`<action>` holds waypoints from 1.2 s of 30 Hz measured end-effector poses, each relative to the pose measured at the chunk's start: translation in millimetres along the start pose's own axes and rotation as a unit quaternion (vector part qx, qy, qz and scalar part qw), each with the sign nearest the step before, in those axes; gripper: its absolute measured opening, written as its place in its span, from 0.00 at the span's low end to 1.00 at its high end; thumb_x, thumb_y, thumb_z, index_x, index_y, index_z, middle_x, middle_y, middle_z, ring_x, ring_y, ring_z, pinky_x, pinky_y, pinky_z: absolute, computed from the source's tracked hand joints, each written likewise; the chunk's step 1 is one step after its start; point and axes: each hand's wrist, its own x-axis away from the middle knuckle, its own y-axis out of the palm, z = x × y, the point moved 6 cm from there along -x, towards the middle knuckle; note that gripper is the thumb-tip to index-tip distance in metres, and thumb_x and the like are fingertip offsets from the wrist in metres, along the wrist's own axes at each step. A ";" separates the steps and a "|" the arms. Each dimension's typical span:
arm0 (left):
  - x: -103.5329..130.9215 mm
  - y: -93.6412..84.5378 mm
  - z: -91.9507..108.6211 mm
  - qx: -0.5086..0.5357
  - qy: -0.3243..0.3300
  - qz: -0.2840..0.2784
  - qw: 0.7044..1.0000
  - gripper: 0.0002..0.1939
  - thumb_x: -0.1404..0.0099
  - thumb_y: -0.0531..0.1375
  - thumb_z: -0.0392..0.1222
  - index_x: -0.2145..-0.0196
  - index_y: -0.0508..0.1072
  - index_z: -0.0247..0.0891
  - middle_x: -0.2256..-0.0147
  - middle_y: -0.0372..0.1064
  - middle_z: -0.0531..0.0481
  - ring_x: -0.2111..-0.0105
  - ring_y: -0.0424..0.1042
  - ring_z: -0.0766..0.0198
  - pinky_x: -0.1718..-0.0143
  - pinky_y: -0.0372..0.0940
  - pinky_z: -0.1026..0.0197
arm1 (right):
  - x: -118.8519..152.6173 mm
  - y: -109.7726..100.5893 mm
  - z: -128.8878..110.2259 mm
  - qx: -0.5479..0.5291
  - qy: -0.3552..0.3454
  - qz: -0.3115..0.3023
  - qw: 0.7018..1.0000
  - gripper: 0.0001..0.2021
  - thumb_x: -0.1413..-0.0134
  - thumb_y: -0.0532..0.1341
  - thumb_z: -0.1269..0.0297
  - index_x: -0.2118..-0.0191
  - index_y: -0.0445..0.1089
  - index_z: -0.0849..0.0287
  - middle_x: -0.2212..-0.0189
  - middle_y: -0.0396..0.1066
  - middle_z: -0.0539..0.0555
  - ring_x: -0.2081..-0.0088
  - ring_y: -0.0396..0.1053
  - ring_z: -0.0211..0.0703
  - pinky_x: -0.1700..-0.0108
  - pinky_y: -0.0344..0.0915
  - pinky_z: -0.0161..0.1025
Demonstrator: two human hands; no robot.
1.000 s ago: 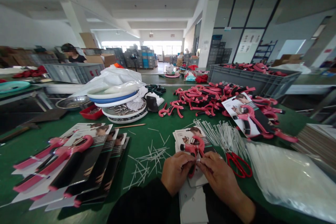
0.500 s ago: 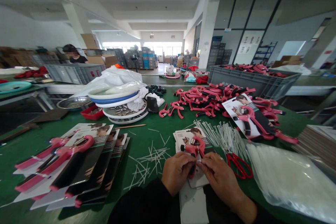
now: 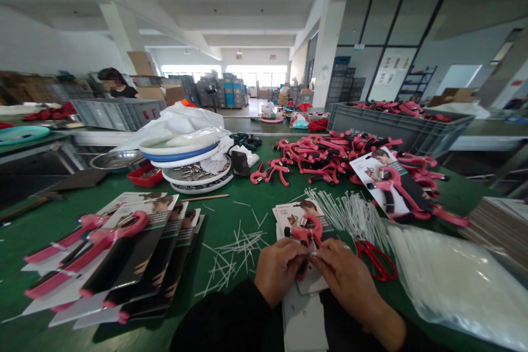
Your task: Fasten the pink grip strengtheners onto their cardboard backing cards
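Note:
A pink hand gripper [image 3: 306, 232] lies on a printed backing card [image 3: 297, 214] at the near middle of the green table [image 3: 231, 212]. My left hand [image 3: 279, 269] and my right hand [image 3: 345, 274] meet over its lower handle, fingers pinched on it and on something small and white that I cannot make out. A bundle of white cable ties [image 3: 350, 213] fans out just right of the card, with red scissors [image 3: 375, 259] beside my right hand.
Finished carded grippers [image 3: 103, 253] are stacked at near left, cut tie ends [image 3: 231, 258] scattered beside them. A heap of loose pink grippers [image 3: 325, 155] and a grey crate [image 3: 396, 124] sit far right, clear bags [image 3: 454, 280] near right, stacked plates [image 3: 185, 162] centre left. A person [image 3: 113, 83] works far left.

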 end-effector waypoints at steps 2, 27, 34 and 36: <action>-1.1 -0.6 -0.2 0.005 -0.001 0.002 1.000 0.09 0.39 0.56 0.31 0.67 0.75 0.40 0.68 0.75 0.50 0.67 0.73 0.66 0.64 0.66 0.66 | -2.1 -1.1 0.1 0.003 -0.001 -0.009 1.000 0.15 0.39 0.49 0.60 0.71 0.70 0.57 0.72 0.65 0.54 0.69 0.65 0.42 0.68 0.62 0.38; -5.3 -0.4 -1.4 0.050 -0.032 0.005 0.998 0.05 0.42 0.60 0.32 0.69 0.76 0.38 0.70 0.75 0.49 0.68 0.73 0.64 0.64 0.67 0.64 | -2.2 -4.0 5.1 -0.102 -0.036 -0.025 0.994 0.15 0.39 0.50 0.60 0.75 0.65 0.57 0.72 0.65 0.52 0.67 0.65 0.41 0.66 0.62 0.38; -5.6 0.2 0.3 0.050 -0.018 -0.002 0.999 0.06 0.42 0.60 0.30 0.68 0.76 0.37 0.69 0.76 0.48 0.67 0.74 0.63 0.64 0.67 0.64 | -5.6 -6.5 1.7 -0.098 -0.043 -0.027 0.994 0.15 0.39 0.50 0.60 0.75 0.65 0.56 0.72 0.65 0.51 0.68 0.65 0.41 0.67 0.61 0.38; -6.0 0.2 0.9 0.049 -0.017 -0.004 0.999 0.07 0.42 0.59 0.30 0.68 0.76 0.37 0.69 0.76 0.47 0.67 0.74 0.63 0.64 0.67 0.64 | -6.1 -6.3 1.7 -0.098 -0.047 -0.031 0.994 0.14 0.39 0.51 0.61 0.75 0.65 0.57 0.73 0.66 0.51 0.68 0.65 0.41 0.67 0.61 0.38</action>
